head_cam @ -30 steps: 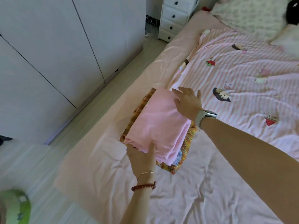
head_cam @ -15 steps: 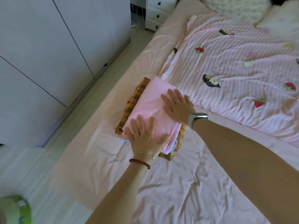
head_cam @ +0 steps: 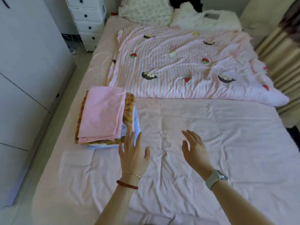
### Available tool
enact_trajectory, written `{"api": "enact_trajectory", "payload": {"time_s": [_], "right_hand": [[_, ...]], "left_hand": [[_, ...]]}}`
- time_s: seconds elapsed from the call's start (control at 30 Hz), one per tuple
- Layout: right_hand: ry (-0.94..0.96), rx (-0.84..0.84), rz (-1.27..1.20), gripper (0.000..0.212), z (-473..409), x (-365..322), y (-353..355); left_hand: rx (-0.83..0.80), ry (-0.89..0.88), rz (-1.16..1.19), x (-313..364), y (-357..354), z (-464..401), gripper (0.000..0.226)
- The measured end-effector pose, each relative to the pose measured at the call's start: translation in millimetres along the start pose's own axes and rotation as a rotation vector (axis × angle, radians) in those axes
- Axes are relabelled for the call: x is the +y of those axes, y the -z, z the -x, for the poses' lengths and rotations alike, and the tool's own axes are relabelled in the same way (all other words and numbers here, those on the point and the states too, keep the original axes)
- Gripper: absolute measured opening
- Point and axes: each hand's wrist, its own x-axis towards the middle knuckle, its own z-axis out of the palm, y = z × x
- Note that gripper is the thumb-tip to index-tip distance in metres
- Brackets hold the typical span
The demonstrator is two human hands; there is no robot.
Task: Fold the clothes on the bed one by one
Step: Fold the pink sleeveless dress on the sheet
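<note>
A folded pink garment tops a stack at the bed's left side. Under it lies an orange plaid piece, and pale blue cloth shows at the stack's right and front edges. My left hand, with a red bead bracelet, hovers open just right of the stack's near corner, fingers spread, holding nothing. My right hand, with a grey watch on the wrist, floats open over the bare pink sheet, apart from the stack.
A pink striped quilt with cartoon prints covers the far half of the bed. Pillows lie at the head. A white drawer chest and wardrobe doors stand to the left, curtains to the right.
Both hands have lifted off the pink garment and drawn back to the right, away from the stack. The view has swung right and up, showing the whole bed.
</note>
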Motion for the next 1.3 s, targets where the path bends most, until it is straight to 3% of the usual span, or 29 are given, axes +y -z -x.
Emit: {"api": "enact_trajectory", "payload": {"time_s": [0.07,0.17,0.43,0.6,0.83,1.3], "right_hand": [[-0.182,0.028,-0.041,0.035,57,51,22],[-0.454,0.078,-0.042,0.034,150,130,56],[-0.825,0.191,-0.049,0.036,360,283,117],[-1.034,0.263,-0.097,0.035,443,346,145],[-1.087,0.271,-0.128,0.036,439,430,188],[-0.975,0.247,-0.096,0.038,303,624,333]], "left_hand": [[-0.257,0.036,-0.024,29,-23,34,0.06],[-0.428,-0.036,-0.061,86,-60,90,0.059],[-0.599,-0.497,-0.083,269,-129,239,0.046],[-0.659,-0.681,-0.145,353,-155,302,0.038],[-0.664,-0.753,-0.184,466,-206,291,0.045],[-0.657,-0.727,-0.088,694,-308,225,0.045]]}}
